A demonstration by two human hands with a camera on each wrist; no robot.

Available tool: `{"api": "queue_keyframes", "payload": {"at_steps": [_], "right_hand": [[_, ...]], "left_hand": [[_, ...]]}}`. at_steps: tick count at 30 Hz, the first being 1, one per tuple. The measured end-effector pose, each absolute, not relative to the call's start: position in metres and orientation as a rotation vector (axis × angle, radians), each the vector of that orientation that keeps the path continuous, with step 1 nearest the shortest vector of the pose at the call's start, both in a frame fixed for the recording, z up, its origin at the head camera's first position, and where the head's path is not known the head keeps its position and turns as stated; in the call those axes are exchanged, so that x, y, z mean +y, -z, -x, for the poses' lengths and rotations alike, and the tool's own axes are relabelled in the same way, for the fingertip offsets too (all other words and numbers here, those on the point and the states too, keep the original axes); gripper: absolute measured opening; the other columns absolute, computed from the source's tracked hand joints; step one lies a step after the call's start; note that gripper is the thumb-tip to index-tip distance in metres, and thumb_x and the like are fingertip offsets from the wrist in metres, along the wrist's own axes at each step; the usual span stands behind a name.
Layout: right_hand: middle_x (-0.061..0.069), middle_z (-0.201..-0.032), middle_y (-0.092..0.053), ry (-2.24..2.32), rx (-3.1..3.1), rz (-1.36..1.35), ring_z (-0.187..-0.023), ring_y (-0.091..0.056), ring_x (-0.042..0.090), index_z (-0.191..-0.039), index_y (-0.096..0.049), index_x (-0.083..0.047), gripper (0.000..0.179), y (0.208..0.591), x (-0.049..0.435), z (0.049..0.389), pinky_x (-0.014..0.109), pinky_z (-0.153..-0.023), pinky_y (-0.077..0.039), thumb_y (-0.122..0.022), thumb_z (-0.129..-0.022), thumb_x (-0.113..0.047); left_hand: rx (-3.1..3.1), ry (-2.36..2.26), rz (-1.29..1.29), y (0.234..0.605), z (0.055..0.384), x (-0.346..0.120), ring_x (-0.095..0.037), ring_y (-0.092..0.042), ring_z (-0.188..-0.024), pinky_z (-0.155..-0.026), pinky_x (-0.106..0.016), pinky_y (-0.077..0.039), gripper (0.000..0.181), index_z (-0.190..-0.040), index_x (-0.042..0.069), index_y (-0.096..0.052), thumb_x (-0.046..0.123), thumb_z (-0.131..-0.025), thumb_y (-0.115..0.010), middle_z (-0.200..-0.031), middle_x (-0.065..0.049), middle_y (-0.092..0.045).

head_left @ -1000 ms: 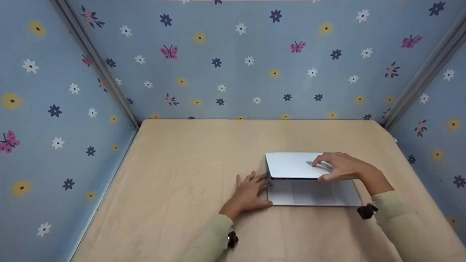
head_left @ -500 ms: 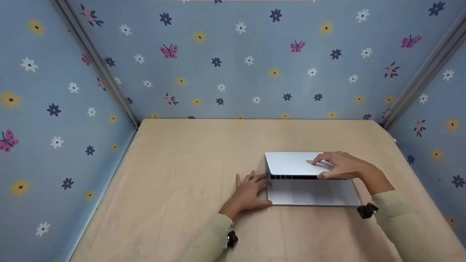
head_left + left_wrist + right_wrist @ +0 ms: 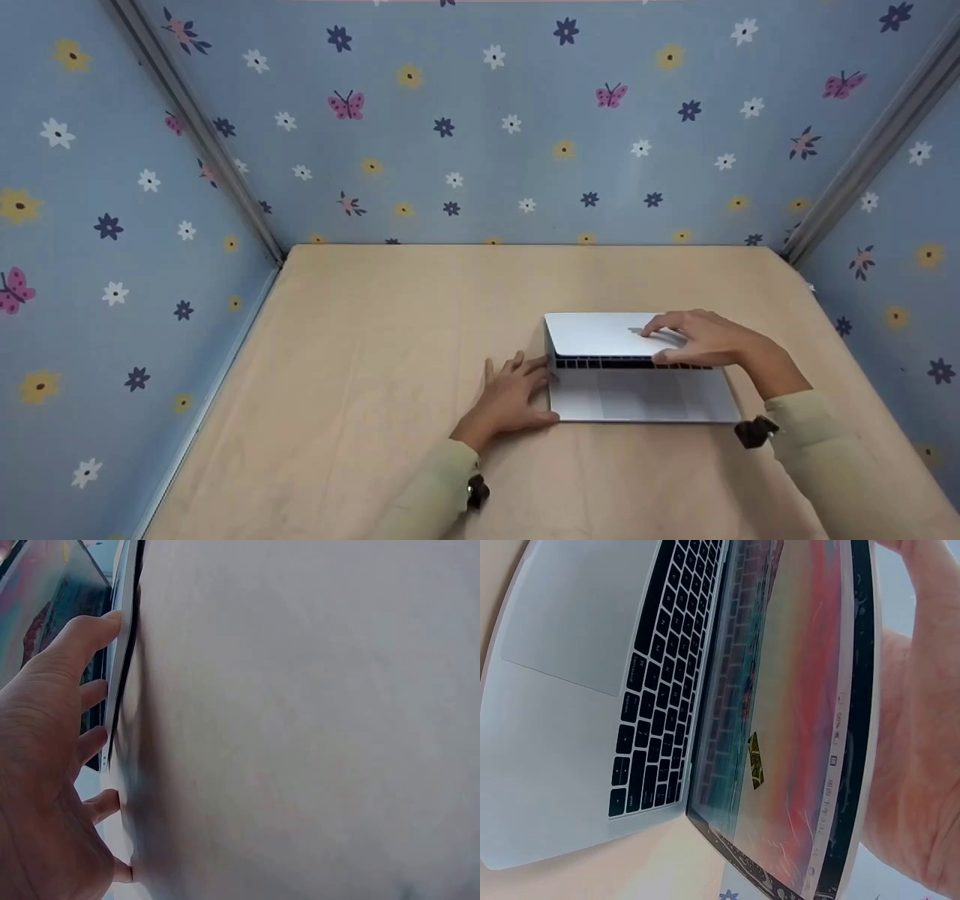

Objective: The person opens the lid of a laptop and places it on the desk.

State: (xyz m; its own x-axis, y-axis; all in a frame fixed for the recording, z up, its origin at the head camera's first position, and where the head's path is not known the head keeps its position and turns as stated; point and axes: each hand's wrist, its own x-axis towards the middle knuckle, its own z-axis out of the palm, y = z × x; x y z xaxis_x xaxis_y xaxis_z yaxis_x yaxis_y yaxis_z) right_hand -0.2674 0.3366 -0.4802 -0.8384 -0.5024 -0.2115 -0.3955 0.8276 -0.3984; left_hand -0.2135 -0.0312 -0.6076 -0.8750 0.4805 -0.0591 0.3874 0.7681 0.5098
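Setting: pale blue panel walls printed with flowers and butterflies, grey metal strips at the corners, around a broad surface with a smooth beige covering.

Item: slim, rectangular silver metal laptop, lying right of centre on that covering, front edge towards the person. Base flat; silver lid part-raised and leaning over the black-keyed keyboard. The right wrist view shows the glossy, black-bordered screen lit in colour.

Left hand: fingers spread apart, closed round nothing. Thumb touches the base at its near left corner; other fingertips reach along the left side, some against the edge, lower ones apparently on the covering. Likely reason: a light brace, so the base neither slides nor tips while the lid is handled.

Right hand: clamped lightly on the lid, thumb at its free edge, bent fingers on the outer face beside the small grey logo. Fingertips on the far face partly hidden. Hold sits right of the lid's middle, at the edge farthest from the hinge, presumably for leverage and control of the angle.
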Motion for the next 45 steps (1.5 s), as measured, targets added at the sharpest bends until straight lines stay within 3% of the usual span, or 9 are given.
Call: {"api": "queue_keyframes", "payload": {"at_steps": [17,25,33,45], "right_hand": [[0.018,-0.154,-0.073,0.448,2.760,0.659,-0.138,-0.069,0.047,-0.139,-0.078,-0.024,0.053,0.474,0.336,0.268,0.074,-0.112,-0.052,-0.071,-0.101,-0.059],[0.015,-0.138,-0.080,0.472,2.793,0.748,-0.126,-0.075,0.042,-0.135,-0.079,-0.021,0.042,0.468,0.335,0.268,0.072,-0.107,-0.056,-0.070,-0.105,-0.048],[0.012,-0.135,-0.081,0.484,2.811,0.727,-0.124,-0.076,0.039,-0.133,-0.080,-0.020,0.043,0.463,0.334,0.267,0.071,-0.106,-0.057,-0.069,-0.106,-0.052],[0.011,-0.135,-0.082,0.537,2.803,0.772,-0.124,-0.077,0.040,-0.134,-0.080,-0.017,0.038,0.454,0.333,0.265,0.071,-0.105,-0.058,-0.068,-0.109,-0.043]], "left_hand": [[2.756,-0.753,-0.674,0.606,0.213,-0.031,-0.042,-0.028,-0.176,-0.134,-0.088,-0.010,0.068,-0.152,0.029,-0.069,0.061,-0.093,-0.082,-0.183,0.006,-0.043],[2.765,-0.764,-0.673,0.605,0.212,-0.031,-0.042,-0.028,-0.176,-0.135,-0.087,-0.010,0.063,-0.148,0.030,-0.071,0.060,-0.094,-0.084,-0.183,0.008,-0.043],[2.764,-0.761,-0.668,0.604,0.212,-0.030,-0.042,-0.029,-0.176,-0.134,-0.088,-0.010,0.064,-0.148,0.030,-0.070,0.061,-0.093,-0.083,-0.183,0.007,-0.042],[2.766,-0.766,-0.664,0.604,0.212,-0.029,-0.043,-0.029,-0.176,-0.134,-0.088,-0.009,0.063,-0.147,0.030,-0.071,0.060,-0.093,-0.083,-0.183,0.006,-0.043]]}}
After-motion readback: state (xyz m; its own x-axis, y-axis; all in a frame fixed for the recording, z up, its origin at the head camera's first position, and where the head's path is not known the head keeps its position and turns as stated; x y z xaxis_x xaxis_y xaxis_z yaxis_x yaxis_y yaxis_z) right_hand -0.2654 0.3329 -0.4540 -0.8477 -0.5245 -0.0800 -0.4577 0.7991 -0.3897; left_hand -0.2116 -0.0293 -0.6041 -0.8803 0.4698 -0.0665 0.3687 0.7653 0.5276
